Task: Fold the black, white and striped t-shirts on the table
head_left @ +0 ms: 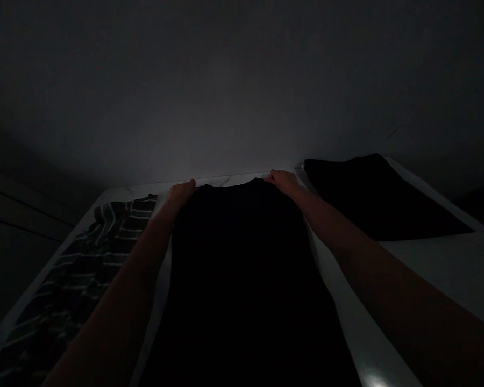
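Observation:
A black shirt is spread out in the middle, its neckline at the far end near the wall. My left hand is closed on the shirt's left shoulder beside the collar. At the right shoulder, my right hand pinches the fabric in closed fingers. Both arms reach forward, one along each side of the shirt. The picture is very dark, so folds in the black cloth cannot be made out.
On the left lies a dark striped garment, partly behind my left forearm. A folded black cloth lies at the right. Beneath them is a pale, glossy surface, with a grey wall behind.

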`<state>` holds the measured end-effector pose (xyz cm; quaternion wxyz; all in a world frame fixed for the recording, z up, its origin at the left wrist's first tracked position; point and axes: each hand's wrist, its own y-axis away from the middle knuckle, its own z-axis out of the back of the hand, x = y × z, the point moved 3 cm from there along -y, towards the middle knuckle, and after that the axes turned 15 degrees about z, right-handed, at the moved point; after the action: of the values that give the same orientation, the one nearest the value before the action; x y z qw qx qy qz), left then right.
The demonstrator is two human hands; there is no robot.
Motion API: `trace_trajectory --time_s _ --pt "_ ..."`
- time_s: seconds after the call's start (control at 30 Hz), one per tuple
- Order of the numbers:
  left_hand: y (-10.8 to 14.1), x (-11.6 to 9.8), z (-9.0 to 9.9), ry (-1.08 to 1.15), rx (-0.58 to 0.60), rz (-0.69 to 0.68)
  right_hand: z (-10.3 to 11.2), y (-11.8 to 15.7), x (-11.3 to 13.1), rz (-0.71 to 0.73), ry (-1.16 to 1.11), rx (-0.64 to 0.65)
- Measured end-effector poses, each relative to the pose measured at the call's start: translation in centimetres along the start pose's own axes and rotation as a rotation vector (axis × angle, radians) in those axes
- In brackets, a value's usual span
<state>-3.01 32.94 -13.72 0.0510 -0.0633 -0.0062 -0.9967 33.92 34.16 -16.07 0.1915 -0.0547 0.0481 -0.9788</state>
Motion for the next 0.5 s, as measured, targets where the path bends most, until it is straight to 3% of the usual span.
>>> trace_trajectory --time_s 0.1,0.2,0.27,0.4,0.43,0.5 --pt "0.5 -0.2 0.6 0.001 -0.018 0.025 0.1 0.0 -0.7 -0.041 -0.039 -0.001" --pt "3.3 -1.2 1.7 0.038 -0.148 -0.031 0.5 0.3 -2.5 -0.052 -0.136 0.050" --pt "7.0 -2.5 2.3 0.101 -0.207 -0.144 1.0 0.9 -3.9 -0.040 -0.203 0.151" --pt "17.5 -4.8 1.8 0.279 -0.095 -0.445 2.2 3.9 -6.3 -0.111 -0.335 0.374" --pt "20.0 -5.2 1.4 0.312 -0.068 -0.513 2.5 4.9 -6.6 -0.139 -0.356 0.377" --pt "24.0 -5.9 0.6 0.357 -0.031 -0.611 3.5 6.6 -6.7 -0.138 -0.382 0.194"
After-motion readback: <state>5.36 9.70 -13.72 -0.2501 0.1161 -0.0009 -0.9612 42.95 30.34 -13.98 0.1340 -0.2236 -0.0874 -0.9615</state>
